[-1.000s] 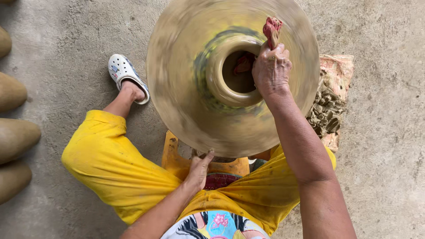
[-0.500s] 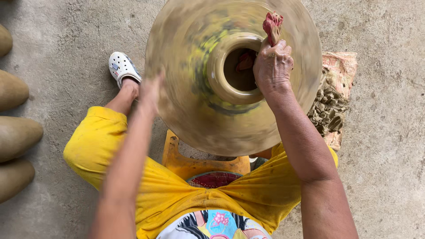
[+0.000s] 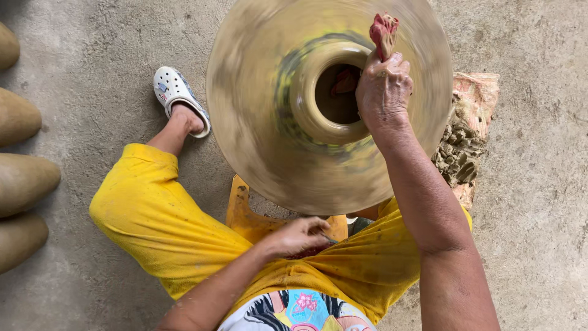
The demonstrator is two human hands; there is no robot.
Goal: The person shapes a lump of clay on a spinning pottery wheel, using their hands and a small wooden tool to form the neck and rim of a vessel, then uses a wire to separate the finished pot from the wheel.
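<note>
While the pot [image 3: 331,92] spins, the right hand [image 3: 383,92] pinches a red cloth [image 3: 383,34].

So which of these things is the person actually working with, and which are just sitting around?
In use:
- spinning tan clay pot
- red cloth, gripped by the right hand at the pot's rim
- left hand, low by the lap

Lying about:
- lump of grey clay on a sack
- rounded tan clay pots at the left edge
- orange plastic stool
</note>
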